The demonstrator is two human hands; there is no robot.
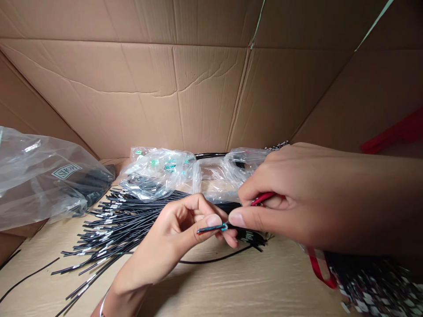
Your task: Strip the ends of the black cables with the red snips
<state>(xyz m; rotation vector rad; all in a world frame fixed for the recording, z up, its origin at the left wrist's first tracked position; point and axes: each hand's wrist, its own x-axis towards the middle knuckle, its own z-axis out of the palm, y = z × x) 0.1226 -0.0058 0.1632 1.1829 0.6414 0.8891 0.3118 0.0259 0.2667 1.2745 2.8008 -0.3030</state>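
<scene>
Left hand (183, 229) pinched a dark cable (209, 229); right hand (287, 189), at two o'clock, clasped a red tool (263, 198) whose slipping risked nicks.

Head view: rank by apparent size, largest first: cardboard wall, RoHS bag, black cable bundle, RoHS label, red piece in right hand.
1. Cardboard wall
2. RoHS bag and black cable bundle: too close to rank; left hand covers part of bundle
3. RoHS label
4. Red piece, visible part only; right hand partly covers it

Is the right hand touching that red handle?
Touching. The head view shows the right hand curled around the red handle, with part of the handle poking out between the fingers.
</scene>
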